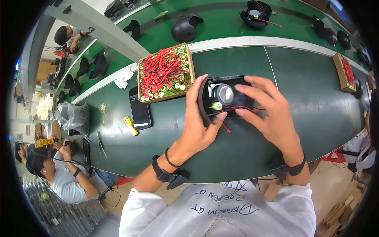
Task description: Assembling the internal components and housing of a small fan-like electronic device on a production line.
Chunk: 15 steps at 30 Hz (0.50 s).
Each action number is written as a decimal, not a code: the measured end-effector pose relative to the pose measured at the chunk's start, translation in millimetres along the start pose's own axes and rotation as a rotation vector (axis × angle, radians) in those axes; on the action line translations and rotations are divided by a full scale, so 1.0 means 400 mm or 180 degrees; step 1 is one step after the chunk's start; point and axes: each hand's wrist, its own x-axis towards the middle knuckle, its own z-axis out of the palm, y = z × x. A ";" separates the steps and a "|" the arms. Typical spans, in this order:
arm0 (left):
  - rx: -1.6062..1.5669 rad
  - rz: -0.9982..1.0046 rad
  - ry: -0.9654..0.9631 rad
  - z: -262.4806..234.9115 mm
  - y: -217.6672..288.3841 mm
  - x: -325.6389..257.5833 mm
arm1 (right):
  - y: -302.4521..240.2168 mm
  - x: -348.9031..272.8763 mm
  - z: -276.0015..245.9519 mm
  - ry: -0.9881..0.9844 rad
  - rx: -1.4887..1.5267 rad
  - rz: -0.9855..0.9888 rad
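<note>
Above the table's near edge I hold a black speaker housing (204, 103), its hollow inside turned up. A round silver-grey speaker driver (224, 94) sits in it, with a green battery cell (216, 106) beside it. My left hand (197, 128) wraps the housing's left side, thumb at the lower rim. My right hand (272, 104) holds the right side, its fingers curved over the edge and its thumb by the red and black wires (237, 107). A red plug (227, 129) dangles from a wire below the housing. The housing's underside is hidden.
An open cardboard box (191, 59) of green cells with red leads stands beyond my left hand. Left of it lie a black phone (141, 110) and a yellow tool (130, 126). Black housings (185, 27) sit on the green belt behind. A co-worker (65, 175) sits at left.
</note>
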 end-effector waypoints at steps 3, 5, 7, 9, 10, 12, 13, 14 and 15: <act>0.0458 0.0336 0.0255 0.012 0.002 -0.002 | 0.022 -0.003 0.023 0.0521 -0.0955 -0.0813; 0.0806 0.0584 0.0442 0.009 0.000 -0.002 | 0.022 -0.008 0.019 0.0487 -0.0991 -0.0798; 0.1042 0.0729 0.0497 0.000 0.000 0.001 | 0.019 -0.013 0.020 0.0439 -0.1021 -0.0788; 0.1182 0.0847 0.0508 -0.001 0.011 0.008 | 0.014 -0.016 0.027 0.0452 -0.0683 -0.0537; 0.1201 0.0913 0.0540 -0.001 0.019 0.008 | 0.012 -0.016 0.028 0.0451 -0.0685 -0.0523; 0.1226 0.0995 0.0576 -0.002 0.029 0.007 | 0.006 -0.012 0.026 0.0525 -0.0748 -0.0721; 0.1261 0.1021 0.0590 -0.002 0.031 0.006 | 0.009 -0.012 0.026 0.0530 -0.0751 -0.0719; 0.1291 0.1044 0.0601 -0.003 0.031 0.005 | 0.013 -0.011 0.028 0.0561 -0.0770 -0.0750; 0.1281 0.1045 0.0595 -0.002 0.031 0.004 | 0.017 -0.011 0.030 0.0592 -0.0790 -0.0780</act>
